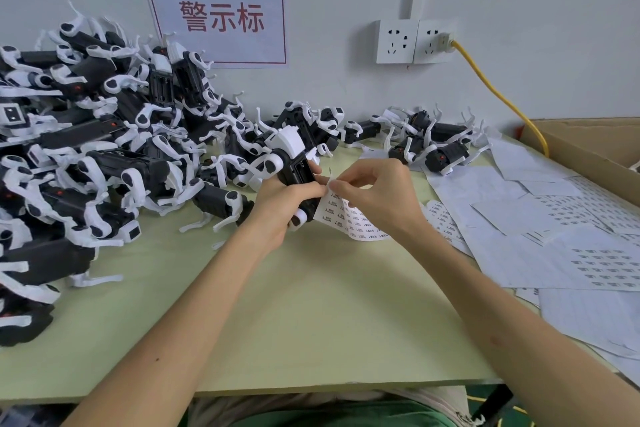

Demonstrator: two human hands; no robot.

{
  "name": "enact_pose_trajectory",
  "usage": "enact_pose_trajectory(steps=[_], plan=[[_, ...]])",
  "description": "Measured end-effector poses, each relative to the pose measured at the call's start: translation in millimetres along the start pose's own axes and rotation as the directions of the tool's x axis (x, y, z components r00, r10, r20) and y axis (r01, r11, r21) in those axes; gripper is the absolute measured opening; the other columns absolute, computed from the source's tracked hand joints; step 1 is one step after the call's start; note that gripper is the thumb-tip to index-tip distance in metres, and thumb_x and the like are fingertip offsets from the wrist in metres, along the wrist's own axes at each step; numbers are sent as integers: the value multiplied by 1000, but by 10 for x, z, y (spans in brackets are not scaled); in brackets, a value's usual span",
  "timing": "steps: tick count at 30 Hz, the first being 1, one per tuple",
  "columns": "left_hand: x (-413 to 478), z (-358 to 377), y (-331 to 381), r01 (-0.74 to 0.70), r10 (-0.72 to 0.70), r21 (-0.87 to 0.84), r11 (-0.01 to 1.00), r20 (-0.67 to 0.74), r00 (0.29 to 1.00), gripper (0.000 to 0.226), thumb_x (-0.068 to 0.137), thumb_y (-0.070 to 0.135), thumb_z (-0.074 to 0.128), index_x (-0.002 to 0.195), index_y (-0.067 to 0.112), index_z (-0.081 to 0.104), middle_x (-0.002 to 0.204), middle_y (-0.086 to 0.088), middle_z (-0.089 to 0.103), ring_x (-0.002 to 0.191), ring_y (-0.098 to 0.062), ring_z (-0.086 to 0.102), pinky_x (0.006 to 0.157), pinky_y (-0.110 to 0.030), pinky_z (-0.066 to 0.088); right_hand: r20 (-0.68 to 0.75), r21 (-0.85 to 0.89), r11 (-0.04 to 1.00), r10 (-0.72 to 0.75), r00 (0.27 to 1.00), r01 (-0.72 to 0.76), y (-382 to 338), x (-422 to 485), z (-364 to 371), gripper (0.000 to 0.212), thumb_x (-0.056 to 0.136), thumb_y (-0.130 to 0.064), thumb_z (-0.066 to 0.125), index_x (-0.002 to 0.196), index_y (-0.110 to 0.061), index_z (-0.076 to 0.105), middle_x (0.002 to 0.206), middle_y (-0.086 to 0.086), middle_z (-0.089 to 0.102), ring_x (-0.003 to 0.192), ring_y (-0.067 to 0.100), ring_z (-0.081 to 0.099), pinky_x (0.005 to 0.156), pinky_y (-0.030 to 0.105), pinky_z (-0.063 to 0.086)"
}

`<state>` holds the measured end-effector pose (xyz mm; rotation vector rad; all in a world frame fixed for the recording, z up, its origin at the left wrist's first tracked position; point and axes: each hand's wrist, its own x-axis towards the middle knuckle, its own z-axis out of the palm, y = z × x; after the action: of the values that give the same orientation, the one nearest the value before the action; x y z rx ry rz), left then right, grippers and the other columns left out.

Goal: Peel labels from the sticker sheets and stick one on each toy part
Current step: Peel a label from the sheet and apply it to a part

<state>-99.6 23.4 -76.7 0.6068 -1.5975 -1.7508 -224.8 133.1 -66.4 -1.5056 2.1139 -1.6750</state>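
Note:
My left hand (282, 206) grips a black and white toy part (291, 163) above the middle of the table, and its thumb also presses the top edge of a sticker sheet (343, 218). The sheet hangs down and to the right from the toy, printed with several small black labels. My right hand (372, 196) pinches a small label at the sheet's top edge, right beside the toy. A large heap of the same toy parts (86, 149) covers the left of the table.
More toy parts (429, 140) lie at the back right by the wall. Loose white sticker sheets (554, 229) spread over the table's right side. A cardboard box (588, 149) stands at the far right, with a yellow cable (498, 97) running to the wall socket.

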Motion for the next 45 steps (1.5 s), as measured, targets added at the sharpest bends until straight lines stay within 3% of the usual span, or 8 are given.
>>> enact_pose_trajectory(steps=[5, 11, 18, 27, 30, 37, 41, 45], plan=[[-13, 27, 7, 27, -26, 41, 999, -7, 1000, 32, 62, 11, 75, 89, 27, 73, 86, 5, 75, 78, -13, 71, 76, -41, 45, -6, -18, 1000, -16, 1000, 16, -8, -16, -9, 11, 84, -13, 78, 73, -9, 78, 69, -2, 72, 69, 17, 71, 69, 42, 59], [-13, 29, 0, 30, -29, 55, 998, -31, 999, 38, 60, 8, 72, 95, 22, 73, 86, 3, 75, 79, -14, 71, 81, -41, 48, -3, -26, 1000, -13, 1000, 13, -2, -11, 5, 12, 83, -6, 72, 71, -6, 76, 68, 6, 72, 68, 26, 72, 67, 50, 58], [32, -8, -35, 5, -3, 88, 996, -24, 1000, 34, 82, -8, 67, 88, 25, 69, 80, 11, 75, 73, -4, 71, 64, -25, 53, 23, -7, 999, 48, 999, -48, -6, 1, -29, 14, 83, -4, 66, 75, -8, 76, 66, 0, 74, 62, 14, 72, 69, 44, 60], [37, -11, -48, -8, 9, 51, 999, -30, 999, 28, 67, 2, 72, 83, 25, 71, 88, 5, 76, 87, -13, 72, 81, -35, 57, 13, -32, 996, 89, 996, -89, 11, 31, -50, 17, 85, -6, 64, 73, -13, 74, 63, -9, 72, 67, 17, 72, 69, 48, 60], [43, -17, -59, -8, 10, 67, 998, -26, 1000, 31, 78, -8, 70, 80, 23, 69, 84, 7, 75, 81, -8, 73, 70, -26, 59, -21, 15, 992, 129, 991, -129, 41, 55, -82, 19, 88, -5, 61, 75, -13, 73, 66, -2, 73, 67, 18, 74, 69, 53, 61], [26, 31, -81, 56, -53, 127, 990, -24, 998, 27, 83, 2, 78, 80, 27, 69, 80, 9, 73, 80, -10, 72, 60, -23, 56, -89, 59, 996, 66, 994, -61, 47, 64, -93, 17, 95, -7, 62, 85, -14, 74, 70, 1, 74, 62, 13, 73, 70, 37, 63], [25, -48, 25, 7, -7, 19, 1000, 3, 1000, 23, 87, -3, 71, 91, 19, 69, 93, 3, 74, 92, -15, 68, 90, -32, 54, -131, 44, 999, 11, 991, -5, 60, 53, -75, 15, 95, -11, 64, 85, -17, 73, 67, -2, 72, 59, 10, 71, 66, 31, 60], [-17, -49, 97, 17, -18, 14, 1000, 150, 989, 23, 91, -4, 64, 106, 13, 66, 110, -6, 78, 96, -19, 71, 89, -34, 55, -133, -22, 995, -104, 986, 102, 64, 16, -43, 11, 94, -11, 66, 86, -17, 71, 66, -3, 69, 56, 7, 68, 62, 28, 56]])
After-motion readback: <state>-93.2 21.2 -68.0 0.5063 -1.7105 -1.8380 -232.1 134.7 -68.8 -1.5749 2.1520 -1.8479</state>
